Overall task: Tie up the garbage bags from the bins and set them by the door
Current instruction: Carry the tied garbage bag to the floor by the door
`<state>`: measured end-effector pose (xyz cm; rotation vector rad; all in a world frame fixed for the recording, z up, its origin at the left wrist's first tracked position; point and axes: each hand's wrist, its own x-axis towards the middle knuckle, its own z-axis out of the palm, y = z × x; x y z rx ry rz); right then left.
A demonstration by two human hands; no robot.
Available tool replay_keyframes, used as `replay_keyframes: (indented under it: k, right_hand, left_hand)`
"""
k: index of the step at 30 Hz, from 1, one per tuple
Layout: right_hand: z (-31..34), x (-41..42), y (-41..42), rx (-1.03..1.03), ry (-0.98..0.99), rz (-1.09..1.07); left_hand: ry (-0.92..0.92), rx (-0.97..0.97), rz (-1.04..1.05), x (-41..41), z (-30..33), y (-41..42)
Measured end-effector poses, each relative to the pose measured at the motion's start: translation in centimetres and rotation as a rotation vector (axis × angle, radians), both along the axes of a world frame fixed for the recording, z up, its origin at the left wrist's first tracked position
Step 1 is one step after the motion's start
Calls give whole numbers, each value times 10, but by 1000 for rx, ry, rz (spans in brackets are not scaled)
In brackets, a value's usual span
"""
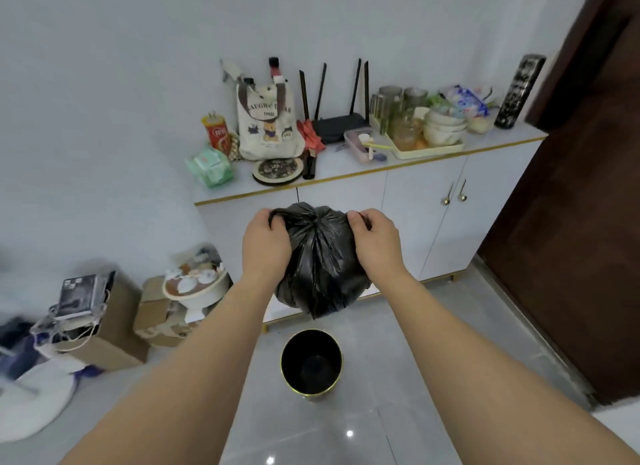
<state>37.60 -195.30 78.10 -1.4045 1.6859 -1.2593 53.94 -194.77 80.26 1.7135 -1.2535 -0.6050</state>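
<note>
A full black garbage bag (pixel 320 263) hangs in the air in front of me, its top gathered into folds. My left hand (pixel 266 243) grips the gathered plastic on the bag's left side. My right hand (pixel 375 243) pinches the plastic on its right side. Directly below the bag, a round black bin with a gold rim (pixel 311 364) stands on the grey tiled floor with no bag in it. A dark brown door (pixel 571 222) stands at the right edge of the view.
A white cabinet (pixel 415 201) behind the bag carries a tote bag (pixel 268 125), a router (pixel 337 125), a tray of dishes (pixel 426 132) and other clutter. Cardboard boxes (pixel 104 336) and a tea set on a stand (pixel 194 284) crowd the floor at the left.
</note>
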Motion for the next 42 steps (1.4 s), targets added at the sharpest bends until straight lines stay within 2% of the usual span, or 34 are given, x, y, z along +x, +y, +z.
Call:
replay_keyframes:
  k: [8,14,23,33,42]
  right_hand:
    - [7,18,25,-2,-21,-71]
    - [7,-18,52,-7,-14,-245]
    - [20,-136,147,-31,-4,-543]
    - [17,-307,302,-4,48,-829]
    - [-5,-413,375,-2,-61,-993]
  left_hand:
    - [14,-18,-41,16,4,11]
    - [39,-8,-242,-23,3,3]
    - [72,3,-567,-160,9,52]
    - [69,35,-852,-354,3,176]
    - [36,116,-1022,-486,-10,231]
